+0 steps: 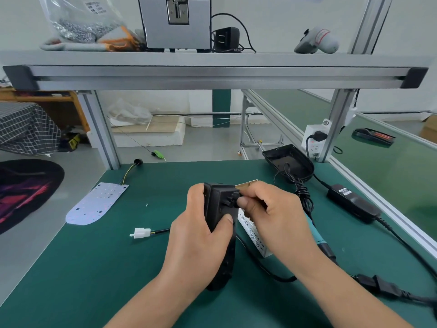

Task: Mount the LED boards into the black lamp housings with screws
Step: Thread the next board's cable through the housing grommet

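My left hand [201, 229] grips a black lamp housing [221, 233] that stands on edge on the green mat, thumb across its back. My right hand [267, 209] pinches a small black fitting [230, 199] on the housing's raised back box. A black cable runs from the housing to a white connector [141, 232] on the mat. A white LED board [95, 202] with a short wire lead lies flat at the left. A second black housing [288, 162] lies open side up at the far right of the mat.
A small white box [254, 235] sits behind my right hand. An electric screwdriver [318, 237] with coiled cable and its black power adapter [353, 202] lie at the right. An aluminium shelf [212, 74] overhead carries a screw feeder, a screw bag and a plug.
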The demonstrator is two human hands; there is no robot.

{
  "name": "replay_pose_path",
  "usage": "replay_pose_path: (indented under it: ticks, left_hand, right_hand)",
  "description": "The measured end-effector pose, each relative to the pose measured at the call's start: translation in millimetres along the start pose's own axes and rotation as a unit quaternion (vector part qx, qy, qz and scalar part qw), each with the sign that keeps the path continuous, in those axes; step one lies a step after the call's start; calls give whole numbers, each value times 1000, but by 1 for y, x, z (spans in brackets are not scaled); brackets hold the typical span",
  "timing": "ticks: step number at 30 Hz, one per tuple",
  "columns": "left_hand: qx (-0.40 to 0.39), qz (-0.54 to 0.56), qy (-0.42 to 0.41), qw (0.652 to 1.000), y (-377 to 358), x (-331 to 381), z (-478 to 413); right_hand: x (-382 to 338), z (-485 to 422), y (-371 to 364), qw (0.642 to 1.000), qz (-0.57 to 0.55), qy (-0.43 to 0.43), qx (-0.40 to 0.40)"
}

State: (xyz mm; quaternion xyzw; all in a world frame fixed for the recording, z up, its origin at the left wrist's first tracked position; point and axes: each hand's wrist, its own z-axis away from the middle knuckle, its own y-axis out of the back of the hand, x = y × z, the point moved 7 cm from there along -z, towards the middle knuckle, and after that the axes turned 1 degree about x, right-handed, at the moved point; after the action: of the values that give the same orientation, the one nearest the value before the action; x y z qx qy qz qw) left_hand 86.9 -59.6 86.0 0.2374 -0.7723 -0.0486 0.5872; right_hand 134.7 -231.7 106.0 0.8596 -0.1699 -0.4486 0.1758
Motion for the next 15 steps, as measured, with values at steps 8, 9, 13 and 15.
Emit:
replay_pose_path:
  ticks: [8,9,13,15]
  left_hand:
    - [-33,64,-47,996,-4,7,7]
    - [-57,127,-36,990,-8,7,8]
    - [-66,235,33,969,-18,-12,1]
    - [-66,232,58,969,-25,-22,-2]
  right_hand:
    - [23,-2,-4,996,-68,-56,14]
    - [29,-4,-3,992,-101,-78,12]
    - [42,-7,-1,961,-237,-141,1]
    - [43,-4,-9,941,-295,-166,-10]
